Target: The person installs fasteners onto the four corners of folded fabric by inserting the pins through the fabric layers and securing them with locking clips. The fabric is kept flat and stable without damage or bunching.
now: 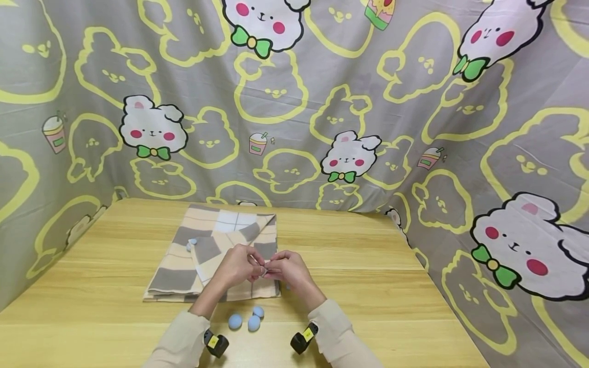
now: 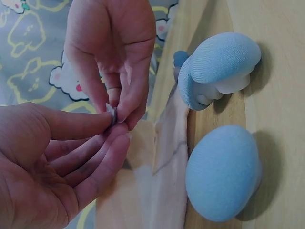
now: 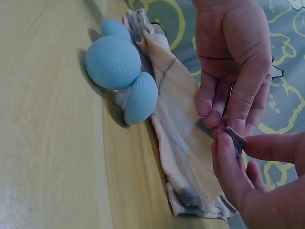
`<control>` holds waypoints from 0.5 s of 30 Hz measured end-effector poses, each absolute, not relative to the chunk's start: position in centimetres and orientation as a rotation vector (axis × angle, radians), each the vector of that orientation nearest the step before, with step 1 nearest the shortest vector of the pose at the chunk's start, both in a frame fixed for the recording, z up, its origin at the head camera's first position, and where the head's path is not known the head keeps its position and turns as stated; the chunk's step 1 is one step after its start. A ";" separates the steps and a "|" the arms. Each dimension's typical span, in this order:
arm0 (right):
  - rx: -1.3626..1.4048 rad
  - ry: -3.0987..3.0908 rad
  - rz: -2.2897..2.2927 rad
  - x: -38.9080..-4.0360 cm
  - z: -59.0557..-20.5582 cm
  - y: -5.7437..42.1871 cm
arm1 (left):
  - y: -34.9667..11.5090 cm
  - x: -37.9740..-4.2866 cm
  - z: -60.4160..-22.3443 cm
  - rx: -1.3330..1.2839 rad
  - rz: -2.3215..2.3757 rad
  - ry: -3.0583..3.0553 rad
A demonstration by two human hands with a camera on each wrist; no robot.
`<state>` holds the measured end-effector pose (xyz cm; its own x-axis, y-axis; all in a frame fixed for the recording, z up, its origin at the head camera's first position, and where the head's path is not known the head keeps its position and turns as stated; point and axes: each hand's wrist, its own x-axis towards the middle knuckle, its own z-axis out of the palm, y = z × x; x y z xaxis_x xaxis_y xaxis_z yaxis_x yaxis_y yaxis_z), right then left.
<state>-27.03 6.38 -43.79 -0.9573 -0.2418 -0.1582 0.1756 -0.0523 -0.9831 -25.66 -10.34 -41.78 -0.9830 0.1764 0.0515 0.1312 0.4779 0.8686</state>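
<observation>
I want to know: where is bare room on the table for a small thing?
The table is bare right of the right hand, up to the patterned curtain, and left of the plaid cloth. It is crowded near the cloth's front edge, where three blue pieces are, and over the cloth, where the left hand meets the right.

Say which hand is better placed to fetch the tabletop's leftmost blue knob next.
Probably the left hand: it looks nearer that blue knob. Both it and the right hand pinch a small grey piece.
</observation>
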 end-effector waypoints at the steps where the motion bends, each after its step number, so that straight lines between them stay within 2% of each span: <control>1: -0.066 1.937 -2.090 -27.1 -43.8 6.3 | -10.4 -25.7 -41.8 0.282 1.558 2.659; 15: -0.080 1.876 -2.085 -27.3 -44.0 6.5 | -10.6 -25.5 -41.7 0.279 1.543 2.619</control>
<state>-27.25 6.49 -44.00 -0.9427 -0.2819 -0.1786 0.2074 -0.0755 -0.9753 -25.48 -10.59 -41.71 -0.9793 0.2018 0.0158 0.1116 0.4734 0.8737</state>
